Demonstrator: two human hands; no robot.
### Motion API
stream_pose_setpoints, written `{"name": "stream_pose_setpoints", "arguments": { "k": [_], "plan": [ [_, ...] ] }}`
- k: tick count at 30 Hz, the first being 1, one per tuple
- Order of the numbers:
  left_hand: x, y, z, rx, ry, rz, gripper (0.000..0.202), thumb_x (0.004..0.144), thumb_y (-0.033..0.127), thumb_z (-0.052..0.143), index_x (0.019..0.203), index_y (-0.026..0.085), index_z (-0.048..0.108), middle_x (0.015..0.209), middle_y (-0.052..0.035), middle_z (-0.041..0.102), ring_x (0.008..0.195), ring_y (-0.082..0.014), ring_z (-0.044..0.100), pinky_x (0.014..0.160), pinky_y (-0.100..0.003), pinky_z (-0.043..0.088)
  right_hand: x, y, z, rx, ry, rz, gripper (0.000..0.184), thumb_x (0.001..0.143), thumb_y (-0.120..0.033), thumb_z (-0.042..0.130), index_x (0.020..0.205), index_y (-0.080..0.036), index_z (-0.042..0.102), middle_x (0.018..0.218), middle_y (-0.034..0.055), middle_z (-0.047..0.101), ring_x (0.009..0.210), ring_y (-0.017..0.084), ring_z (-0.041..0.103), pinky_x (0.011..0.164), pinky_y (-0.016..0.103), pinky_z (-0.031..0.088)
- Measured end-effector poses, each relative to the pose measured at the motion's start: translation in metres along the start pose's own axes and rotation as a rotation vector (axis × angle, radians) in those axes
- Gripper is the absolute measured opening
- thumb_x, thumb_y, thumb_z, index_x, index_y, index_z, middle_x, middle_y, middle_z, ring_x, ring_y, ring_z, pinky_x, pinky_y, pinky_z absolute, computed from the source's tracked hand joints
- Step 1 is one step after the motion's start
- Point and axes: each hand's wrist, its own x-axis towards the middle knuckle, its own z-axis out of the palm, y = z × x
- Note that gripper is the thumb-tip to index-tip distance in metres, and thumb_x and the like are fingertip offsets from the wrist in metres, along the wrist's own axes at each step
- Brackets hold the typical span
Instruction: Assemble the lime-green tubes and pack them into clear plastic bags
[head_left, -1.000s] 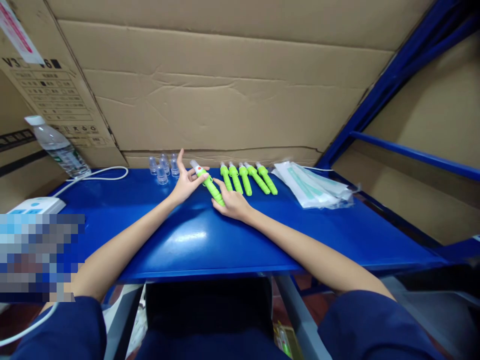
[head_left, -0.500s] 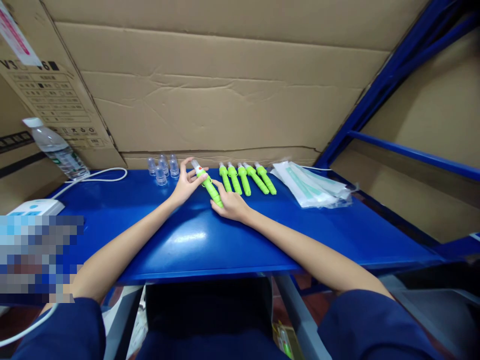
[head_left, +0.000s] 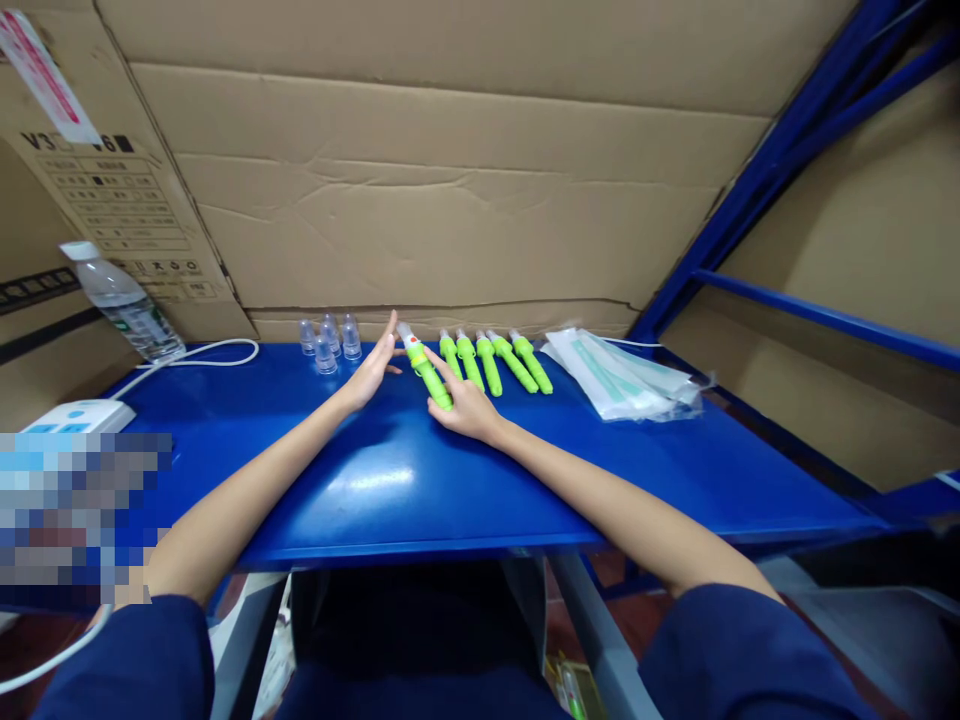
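Observation:
My left hand [head_left: 370, 374] lies open on the blue shelf [head_left: 375, 480], fingers stretched out, their tips beside the white tip of a green pen-shaped device [head_left: 426, 370]. My right hand [head_left: 466, 403] pinches the near end of that device, with the index finger stretched along it. The device lies flat, at the left end of a row of several like green devices [head_left: 495, 362].
Several small clear caps [head_left: 328, 341] stand left of my left hand. A stack of sealed pouches [head_left: 622, 375] lies at the right. A water bottle [head_left: 124, 302], a white cable [head_left: 195, 355] and a white box [head_left: 75, 415] sit at the left. Cardboard [head_left: 450, 200] closes the back.
My left hand has let go of the device's tip and straightened its fingers. The device has moved slightly right and back, closer to the row, and lies flat.

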Motion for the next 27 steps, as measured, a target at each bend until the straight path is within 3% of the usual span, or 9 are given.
{"name": "stream_pose_setpoints", "arguments": {
  "k": [4,8,11,15,20,27],
  "plan": [
    [0.003,0.007,-0.016,0.269,0.050,0.161,0.075,0.098,0.060,0.041,0.161,0.031,0.013,0.156,-0.0143,0.044,0.123,-0.0268,0.059,0.096,-0.041,0.049,-0.002,-0.001,0.000,0.011,0.023,-0.024,0.082,0.094,-0.029,0.043,0.163,-0.016,0.000,0.082,0.0057,0.071,0.070,0.025,0.069,0.075,0.039,0.056],
    [0.003,0.019,-0.049,0.729,0.240,0.346,0.072,0.091,0.040,0.057,0.156,0.022,0.030,0.147,-0.0159,0.053,0.126,-0.0291,0.056,0.111,-0.049,0.037,-0.003,-0.004,-0.001,0.004,0.046,-0.044,0.080,0.094,-0.029,0.043,0.164,-0.015,0.005,0.084,0.0059,0.071,0.069,0.024,0.069,0.077,0.039,0.056],
    [0.000,0.021,-0.074,1.025,0.343,0.252,0.062,0.090,0.030,0.051,0.151,0.024,0.039,0.147,-0.0139,0.054,0.134,-0.0334,0.049,0.113,-0.056,0.032,-0.003,-0.004,-0.003,-0.041,0.045,-0.052,0.078,0.094,-0.029,0.043,0.163,-0.014,0.011,0.089,0.0077,0.073,0.070,0.024,0.069,0.078,0.039,0.056],
    [-0.006,0.014,-0.093,1.180,0.333,0.147,0.058,0.091,0.032,0.046,0.148,0.021,0.044,0.146,-0.0164,0.055,0.134,-0.0347,0.050,0.109,-0.055,0.034,-0.002,-0.002,-0.003,-0.135,0.030,-0.103,0.076,0.094,-0.030,0.044,0.163,-0.015,0.017,0.095,0.0099,0.075,0.075,0.025,0.070,0.078,0.037,0.056],
    [-0.010,0.004,-0.095,1.266,0.285,0.174,0.055,0.094,0.035,0.043,0.145,0.018,0.049,0.149,-0.0169,0.052,0.140,-0.0350,0.043,0.113,-0.058,0.027,-0.001,0.000,0.000,-0.188,0.034,-0.134,0.074,0.094,-0.030,0.043,0.163,-0.014,0.020,0.092,0.0097,0.076,0.071,0.025,0.069,0.072,0.034,0.054],
    [-0.005,-0.001,-0.075,1.333,0.228,0.211,0.057,0.094,0.030,0.039,0.151,0.022,0.044,0.158,-0.0168,0.040,0.152,-0.0340,0.027,0.117,-0.065,0.009,-0.001,-0.002,-0.001,-0.182,0.021,-0.121,0.075,0.093,-0.031,0.044,0.162,-0.014,0.020,0.091,0.0099,0.076,0.071,0.025,0.070,0.072,0.034,0.053]
  ]
}}
